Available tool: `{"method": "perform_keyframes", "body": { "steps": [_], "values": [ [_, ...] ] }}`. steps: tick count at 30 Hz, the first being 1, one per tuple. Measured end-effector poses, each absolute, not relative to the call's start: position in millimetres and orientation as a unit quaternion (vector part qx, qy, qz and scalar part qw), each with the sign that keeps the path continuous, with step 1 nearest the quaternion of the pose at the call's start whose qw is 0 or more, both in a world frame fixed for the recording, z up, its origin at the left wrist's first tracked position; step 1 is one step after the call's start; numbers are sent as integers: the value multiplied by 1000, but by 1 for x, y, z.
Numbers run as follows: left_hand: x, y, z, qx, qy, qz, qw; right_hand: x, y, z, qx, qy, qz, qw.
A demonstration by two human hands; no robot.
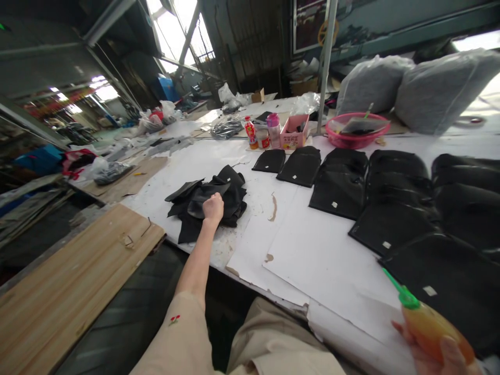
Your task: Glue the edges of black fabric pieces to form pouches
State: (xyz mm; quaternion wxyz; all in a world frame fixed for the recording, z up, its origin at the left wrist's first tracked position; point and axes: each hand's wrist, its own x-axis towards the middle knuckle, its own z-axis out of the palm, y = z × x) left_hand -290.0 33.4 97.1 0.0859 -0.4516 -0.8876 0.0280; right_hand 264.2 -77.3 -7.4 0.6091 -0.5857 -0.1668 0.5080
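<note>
My left hand (213, 207) is closed at a loose pile of black leather-like pieces (230, 200), its fingers curled on one of the shiny pieces. Part of those fingers is hidden from this side. In the lower right corner my right hand (425, 354) is wrapped round a squeeze bottle (435, 325) of amber liquid. The bottle's green nozzle tilts up and to the left, over the white tabletop. Close by it, overlapping rows of flat black pieces (394, 224) lie on the table, several with a small white tag near the edge.
White paper (308, 250) with torn edges covers the table. Behind the rows stand a red-capped bottle (250, 133), a pink tumbler (274, 130), a pink box (294, 133) and a pink basin (332, 136). A metal post (327, 67) rises there. A wooden board (78, 281) lies left.
</note>
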Motion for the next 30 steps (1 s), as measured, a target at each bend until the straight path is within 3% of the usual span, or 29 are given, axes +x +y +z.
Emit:
{"method": "perform_keyframes", "body": {
  "steps": [6, 9, 11, 14, 19, 23, 27, 30],
  "values": [
    [-252, -15, 182, -500, -837, -106, 195, 267, -74, -11, -581, -146, 510, 617],
    [-225, -24, 191, -571, -784, -222, 105, 269, -73, -12, -580, -133, 510, 621],
    [-207, -16, 172, -630, -724, -277, -49, 269, -72, -12, -573, -144, 515, 621],
    [-176, 8, 117, -674, -654, -250, -237, 268, -73, -10, -567, -163, 510, 626],
    [-120, 26, 43, -689, -652, -205, -240, 260, -76, -8, -556, -204, 499, 633],
    [-98, -3, 39, -738, -606, -227, -191, 252, -79, -3, -548, -250, 504, 619],
    [-89, -45, 38, -816, -470, -213, -259, 246, -80, 3, -562, -258, 486, 617],
    [-81, -68, 27, -831, -453, -206, -250, 241, -80, 6, -570, -258, 479, 615]
  ]
}}
